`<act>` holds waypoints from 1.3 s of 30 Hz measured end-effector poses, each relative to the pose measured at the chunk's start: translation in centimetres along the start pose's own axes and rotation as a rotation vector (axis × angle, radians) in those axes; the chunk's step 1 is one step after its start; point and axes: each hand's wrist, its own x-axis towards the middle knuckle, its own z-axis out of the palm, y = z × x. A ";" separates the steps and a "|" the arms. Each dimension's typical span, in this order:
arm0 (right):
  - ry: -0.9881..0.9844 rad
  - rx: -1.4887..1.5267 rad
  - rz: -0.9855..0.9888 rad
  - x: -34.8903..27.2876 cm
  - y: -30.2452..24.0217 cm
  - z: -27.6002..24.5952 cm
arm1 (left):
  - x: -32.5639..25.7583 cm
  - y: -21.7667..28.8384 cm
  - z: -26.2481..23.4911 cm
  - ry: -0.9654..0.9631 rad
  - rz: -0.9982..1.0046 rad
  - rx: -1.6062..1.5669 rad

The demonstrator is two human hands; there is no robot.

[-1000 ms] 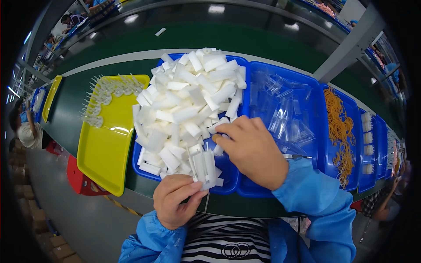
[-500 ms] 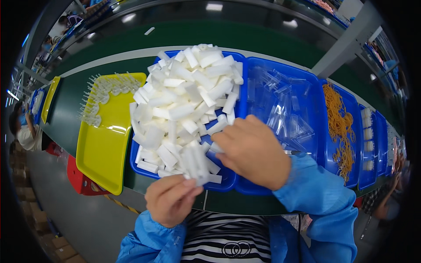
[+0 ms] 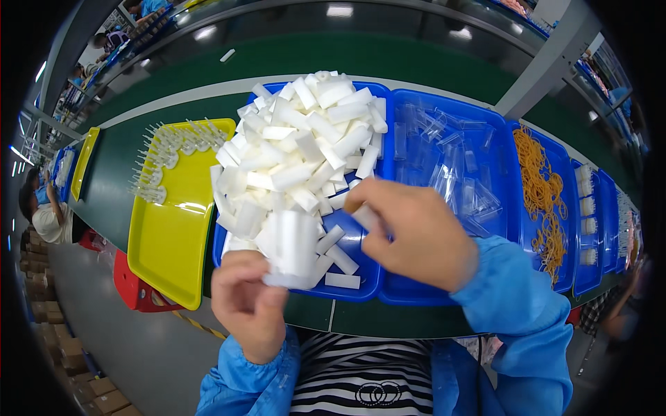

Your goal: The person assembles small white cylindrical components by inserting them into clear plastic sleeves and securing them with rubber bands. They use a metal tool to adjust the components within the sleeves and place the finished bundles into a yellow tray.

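Note:
My left hand holds a small bundle of white plastic strips upright over the front edge of a blue tray. That tray is heaped with several loose white strips. My right hand hovers over the boundary between this tray and the blue tray to its right, pinching one white strip between thumb and fingers. Both sleeves are blue.
A yellow tray at the left carries rows of small clear parts. To the right, a blue tray holds clear plastic pieces and another holds orange rubber bands. Behind runs a green conveyor belt. A red bin sits below.
My left hand has risen with the bundle of strips. My right hand has lifted a single white strip off the pile toward the bundle.

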 end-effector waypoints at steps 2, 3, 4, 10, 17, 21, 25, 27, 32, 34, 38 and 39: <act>0.012 0.291 0.231 -0.4 0.1 -1.9 | 0.0 1.0 0.3 -0.225 0.108 0.138; 0.069 0.434 0.244 -0.7 0.4 -2.3 | -0.1 1.4 0.5 -0.338 0.164 0.206; 0.128 0.576 0.255 -1.0 0.8 -2.5 | -0.1 1.4 1.1 -0.385 0.211 0.183; 0.258 0.909 0.342 -3.3 0.4 -1.8 | 0.3 1.0 3.3 -0.761 0.576 0.345; 0.085 0.550 0.208 -5.1 0.6 -3.0 | 0.8 0.9 3.8 -0.832 0.573 0.406; -0.073 0.628 0.336 -5.3 -0.4 -3.0 | 0.6 0.5 2.9 -0.785 0.604 0.396; 0.040 0.300 0.233 -7.2 -0.4 -3.6 | 1.7 1.6 3.8 -0.827 0.621 0.353; 0.034 0.266 0.111 -7.8 0.2 -3.0 | 1.4 1.0 4.0 -0.698 0.695 0.283; -0.109 0.509 0.211 -7.7 -0.5 -2.9 | 0.8 0.9 2.7 -0.698 0.656 0.169; -0.106 0.605 0.257 -8.2 -0.2 -2.6 | 0.3 0.5 2.7 -0.730 0.513 0.105; 0.101 0.822 0.294 -8.1 -0.9 -1.7 | 0.1 0.8 3.4 -0.644 0.221 -0.082; 0.128 0.837 0.311 -8.2 -0.7 -1.5 | 0.3 1.1 3.6 -0.574 0.198 -0.136</act>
